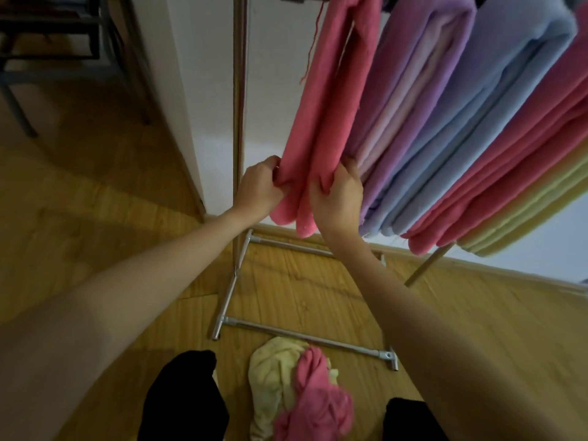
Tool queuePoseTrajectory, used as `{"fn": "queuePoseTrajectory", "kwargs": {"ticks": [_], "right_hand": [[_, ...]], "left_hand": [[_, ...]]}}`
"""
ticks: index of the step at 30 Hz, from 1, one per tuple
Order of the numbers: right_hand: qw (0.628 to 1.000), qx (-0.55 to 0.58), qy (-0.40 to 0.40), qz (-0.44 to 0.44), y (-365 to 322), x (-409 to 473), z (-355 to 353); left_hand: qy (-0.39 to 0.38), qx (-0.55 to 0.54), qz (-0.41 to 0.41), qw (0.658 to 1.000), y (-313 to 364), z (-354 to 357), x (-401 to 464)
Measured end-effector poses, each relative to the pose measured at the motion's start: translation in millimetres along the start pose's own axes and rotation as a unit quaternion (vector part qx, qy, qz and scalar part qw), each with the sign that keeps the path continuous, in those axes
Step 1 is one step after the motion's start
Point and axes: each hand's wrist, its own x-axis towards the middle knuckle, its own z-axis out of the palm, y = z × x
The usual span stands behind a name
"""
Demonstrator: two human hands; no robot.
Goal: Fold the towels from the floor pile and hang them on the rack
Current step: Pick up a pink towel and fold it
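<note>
No text, label, brand, number or sign can be read anywhere in the view.

We list a wooden floor (105, 237). On it we find the rack's metal base (305, 335) and a pile (299, 393) of yellow and pink towels.
</note>
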Motion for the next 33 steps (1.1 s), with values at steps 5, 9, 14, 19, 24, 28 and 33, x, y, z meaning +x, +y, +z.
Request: {"fn": "queuePoseTrajectory", "kwargs": {"ticks": [5,9,14,19,24,28,33], "right_hand": [[1.000,-0.004,0.018,-0.001,-5,-31,22],[1.000,0.018,-0.013,0.003,-10,-40,36],[0.997,0.034,-0.055,0.040,-11,-39,45],[0.995,-0.029,-0.074,0.062,9,-38,46],[0.993,-0.046,-0.104,0.017,50,-44,53],[0.976,-0.080,-0.202,-0.014,98,-72,50],[0.928,-0.130,-0.343,0.073,185,-148,34]], "left_hand": [[0.058,-0.022,-0.006,0.998,-28,-7,-14],[0.137,0.012,0.017,0.990,-37,-26,-26],[0.160,0.040,0.026,0.986,-45,-35,-28],[0.138,0.048,0.025,0.989,-47,-22,-28],[0.076,0.034,0.046,0.995,-55,6,-45],[-0.077,0.069,0.059,0.993,-84,34,-78],[-0.291,0.160,0.000,0.943,-129,84,-132]]}}
